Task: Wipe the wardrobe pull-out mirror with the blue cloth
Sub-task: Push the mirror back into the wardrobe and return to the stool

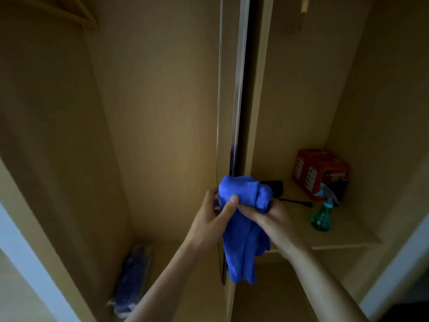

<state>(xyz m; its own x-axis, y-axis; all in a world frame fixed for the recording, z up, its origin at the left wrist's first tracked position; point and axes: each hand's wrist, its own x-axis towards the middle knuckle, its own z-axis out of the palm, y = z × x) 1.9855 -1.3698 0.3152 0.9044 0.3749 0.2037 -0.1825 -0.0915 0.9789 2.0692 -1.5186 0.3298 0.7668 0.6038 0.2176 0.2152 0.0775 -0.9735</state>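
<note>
The blue cloth (243, 219) hangs bunched in front of me, held by both hands. My left hand (213, 219) pinches its upper left part between thumb and fingers. My right hand (269, 219) grips the bunched top from the right. Directly behind the cloth stands the pull-out mirror (239, 89), seen edge-on as a thin bright vertical strip against the wardrobe's middle partition. The mirror's face is hidden from this angle.
A green spray bottle (322, 212) stands on the right-hand shelf (343, 238), with a red box (320, 170) and a dark object with a cable (276, 187) behind it. A purple plastic-wrapped package (132, 280) leans in the left compartment. Wardrobe walls enclose both sides.
</note>
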